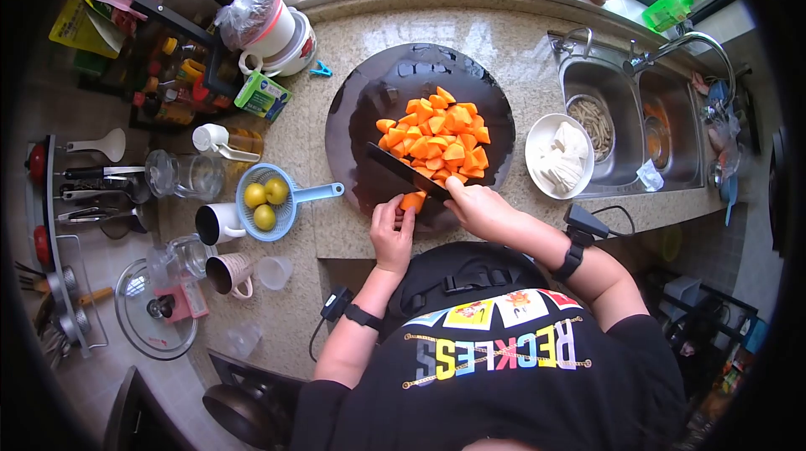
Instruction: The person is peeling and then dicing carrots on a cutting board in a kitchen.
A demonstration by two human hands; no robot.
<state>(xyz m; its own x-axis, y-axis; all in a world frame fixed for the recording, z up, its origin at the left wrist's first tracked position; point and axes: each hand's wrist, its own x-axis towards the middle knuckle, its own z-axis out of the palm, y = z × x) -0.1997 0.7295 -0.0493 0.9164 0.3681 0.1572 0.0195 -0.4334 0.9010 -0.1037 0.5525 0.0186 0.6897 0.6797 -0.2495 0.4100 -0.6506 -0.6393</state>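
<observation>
My right hand [483, 209] is closed around the grip end of a dark-bladed kitchen knife [405, 170], its blade slanting up and left over the board. My left hand [391, 235] pinches a carrot piece [412, 201] at the near edge of the round dark cutting board [353, 115], just below the blade. Past the knife, a heap of chopped carrot chunks [437, 132] covers the board's middle, some of them close against the blade. The knife's handle is mostly hidden inside my right hand.
Right of the board stands a white bowl [537, 153] of pale strips, beside a double sink [621, 166] with a colander in one basin. On the left are a blue strainer [290, 220] holding yellow-green fruit, mugs [220, 223], a glass jug [189, 176] and a glass lid [138, 325].
</observation>
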